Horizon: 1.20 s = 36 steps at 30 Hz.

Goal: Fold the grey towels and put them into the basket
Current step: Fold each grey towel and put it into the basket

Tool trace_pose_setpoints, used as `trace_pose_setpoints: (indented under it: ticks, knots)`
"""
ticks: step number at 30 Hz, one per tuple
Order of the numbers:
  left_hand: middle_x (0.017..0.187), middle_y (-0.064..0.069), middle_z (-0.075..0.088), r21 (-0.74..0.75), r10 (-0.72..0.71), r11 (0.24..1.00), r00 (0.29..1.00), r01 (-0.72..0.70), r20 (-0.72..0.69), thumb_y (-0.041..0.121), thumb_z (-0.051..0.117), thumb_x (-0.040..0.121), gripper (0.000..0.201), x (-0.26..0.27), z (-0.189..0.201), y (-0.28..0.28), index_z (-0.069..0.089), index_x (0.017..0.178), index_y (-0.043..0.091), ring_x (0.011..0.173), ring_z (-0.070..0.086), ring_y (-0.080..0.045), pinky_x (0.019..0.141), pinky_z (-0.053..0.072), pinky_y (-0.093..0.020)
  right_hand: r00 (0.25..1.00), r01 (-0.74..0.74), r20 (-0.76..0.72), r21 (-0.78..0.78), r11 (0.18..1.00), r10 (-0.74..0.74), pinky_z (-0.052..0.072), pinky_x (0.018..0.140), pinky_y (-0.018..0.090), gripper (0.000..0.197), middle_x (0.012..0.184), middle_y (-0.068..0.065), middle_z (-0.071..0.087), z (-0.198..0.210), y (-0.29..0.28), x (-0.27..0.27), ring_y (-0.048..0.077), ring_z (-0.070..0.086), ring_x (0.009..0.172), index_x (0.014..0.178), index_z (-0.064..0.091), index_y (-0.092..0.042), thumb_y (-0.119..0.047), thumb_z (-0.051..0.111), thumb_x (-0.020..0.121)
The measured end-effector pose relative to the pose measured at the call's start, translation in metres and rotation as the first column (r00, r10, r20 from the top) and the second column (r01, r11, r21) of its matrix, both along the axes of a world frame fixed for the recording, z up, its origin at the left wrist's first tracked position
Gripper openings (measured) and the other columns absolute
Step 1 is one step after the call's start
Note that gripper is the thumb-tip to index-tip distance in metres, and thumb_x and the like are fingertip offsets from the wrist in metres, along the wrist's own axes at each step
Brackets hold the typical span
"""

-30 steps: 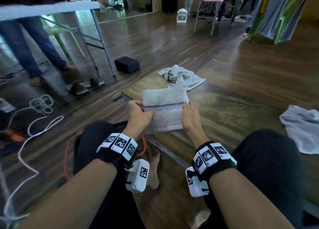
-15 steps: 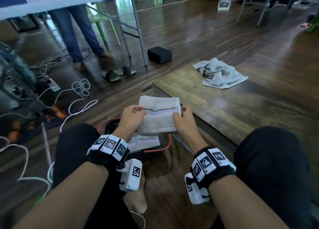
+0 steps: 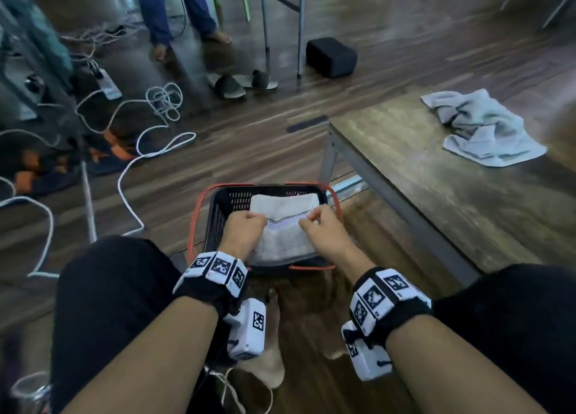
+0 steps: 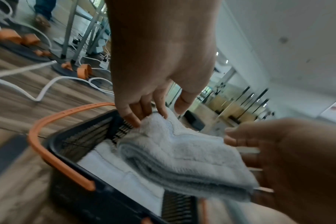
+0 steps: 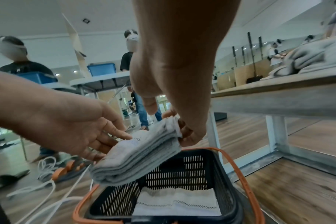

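Your left hand [image 3: 244,228] and right hand [image 3: 321,226] each pinch one side of the folded grey towel [image 3: 285,242], fingers curled under and thumbs on top, holding it just above the black basket [image 3: 218,223]. The basket sits on the floor by the near-left corner of the desk [image 3: 436,176], with another folded towel [image 5: 175,203] flat on its bottom. A crumpled grey towel [image 3: 480,128] lies toward the desk's far edge.
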State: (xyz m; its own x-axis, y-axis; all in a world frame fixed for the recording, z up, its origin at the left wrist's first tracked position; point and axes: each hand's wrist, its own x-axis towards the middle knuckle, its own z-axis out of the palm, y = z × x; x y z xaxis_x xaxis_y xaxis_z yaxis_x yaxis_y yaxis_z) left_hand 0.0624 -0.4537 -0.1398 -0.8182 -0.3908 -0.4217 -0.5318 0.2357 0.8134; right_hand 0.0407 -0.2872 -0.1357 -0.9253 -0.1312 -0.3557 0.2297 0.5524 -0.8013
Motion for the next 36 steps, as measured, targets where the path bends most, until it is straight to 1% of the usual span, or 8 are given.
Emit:
trace_pose_setpoints:
  ticks: [4, 8, 12, 15, 18, 24, 29, 36]
  knots:
    - [0.061, -0.006, 0.056, -0.015, -0.014, 1.000, 0.988, 0.017, 0.153, 0.018, 0.064, 0.083, 0.024, -0.044, -0.047, -0.021, 0.062, 0.061, 0.007, 0.061, 0.052, -0.024, 0.064, 0.040, -0.031, 0.991, -0.091, 0.103, 0.037, 0.995, 0.087, 0.038, 0.078, 0.033, 0.016, 0.098, 0.000, 0.055, -0.049, -0.025, -0.035, 0.019, 0.054, 0.096, 0.106, 0.050, -0.017, -0.029, 0.054, 0.097]
    - [0.056, -0.008, 0.048, -0.078, -0.029, 0.996, 0.966, 0.051, 0.258, 0.013, 0.061, 0.084, 0.031, -0.083, -0.095, -0.042, 0.052, 0.054, 0.008, 0.060, 0.048, -0.025, 0.060, 0.034, -0.030, 0.968, -0.163, 0.202, 0.068, 0.984, 0.146, 0.040, 0.073, 0.032, 0.012, 0.087, -0.001, 0.056, -0.105, -0.044, -0.076, 0.021, 0.057, 0.087, 0.091, 0.051, -0.020, -0.032, 0.052, 0.092]
    - [0.088, -0.032, 0.065, -0.141, -0.030, 0.987, 0.945, 0.080, 0.326, 0.011, 0.059, 0.084, 0.021, -0.110, -0.138, -0.063, 0.065, 0.086, -0.010, 0.082, 0.064, -0.041, 0.070, 0.050, -0.041, 0.944, -0.212, 0.270, 0.061, 0.975, 0.188, 0.035, 0.059, 0.030, 0.021, 0.068, -0.003, 0.047, -0.150, -0.064, -0.108, 0.018, 0.047, 0.065, 0.073, 0.043, -0.020, -0.025, 0.050, 0.092]
    - [0.084, -0.020, 0.065, -0.161, -0.057, 0.978, 0.912, 0.133, 0.407, 0.013, 0.057, 0.086, 0.021, -0.122, -0.166, -0.076, 0.065, 0.087, -0.006, 0.068, 0.059, -0.028, 0.060, 0.044, -0.027, 0.918, -0.257, 0.326, 0.060, 0.964, 0.225, 0.036, 0.063, 0.029, 0.024, 0.067, -0.003, 0.044, -0.177, -0.082, -0.122, 0.021, 0.047, 0.069, 0.068, 0.039, -0.023, -0.027, 0.049, 0.089]
    - [0.077, -0.015, 0.063, -0.179, -0.031, 0.976, 0.899, 0.121, 0.438, 0.015, 0.058, 0.085, 0.024, -0.132, -0.188, -0.085, 0.065, 0.089, -0.008, 0.063, 0.056, -0.025, 0.056, 0.041, -0.027, 0.898, -0.284, 0.361, 0.040, 0.958, 0.251, 0.033, 0.057, 0.027, 0.027, 0.063, -0.002, 0.043, -0.201, -0.097, -0.131, 0.019, 0.043, 0.060, 0.064, 0.039, -0.023, -0.024, 0.051, 0.089]
    - [0.075, -0.018, 0.065, -0.216, 0.022, 0.974, 0.917, 0.071, 0.398, 0.013, 0.055, 0.087, 0.022, -0.133, -0.213, -0.092, 0.068, 0.085, -0.005, 0.073, 0.060, -0.029, 0.074, 0.051, -0.036, 0.880, -0.302, 0.387, 0.007, 0.953, 0.276, 0.047, 0.080, 0.035, 0.012, 0.085, 0.004, 0.057, -0.223, -0.111, -0.142, 0.023, 0.054, 0.077, 0.090, 0.053, -0.016, -0.028, 0.051, 0.090]
    - [0.068, -0.010, 0.055, -0.221, 0.000, 0.969, 0.896, 0.110, 0.444, 0.009, 0.053, 0.090, 0.019, -0.129, -0.221, -0.097, 0.060, 0.073, 0.003, 0.070, 0.053, -0.026, 0.067, 0.044, -0.032, 0.824, -0.395, 0.464, 0.058, 0.917, 0.326, 0.046, 0.096, 0.038, 0.036, 0.130, 0.010, 0.058, -0.230, -0.106, -0.146, 0.028, 0.056, 0.117, 0.128, 0.052, -0.010, -0.031, 0.049, 0.098]
    - [0.112, -0.025, 0.065, -0.198, -0.056, 0.966, 0.880, 0.168, 0.471, 0.016, 0.053, 0.090, 0.034, -0.127, -0.216, -0.095, 0.063, 0.112, -0.007, 0.096, 0.063, -0.035, 0.076, 0.047, -0.034, 0.808, -0.437, 0.485, 0.109, 0.893, 0.336, 0.044, 0.103, 0.040, 0.046, 0.142, 0.011, 0.053, -0.221, -0.102, -0.139, 0.029, 0.052, 0.125, 0.137, 0.051, -0.007, -0.033, 0.047, 0.099]
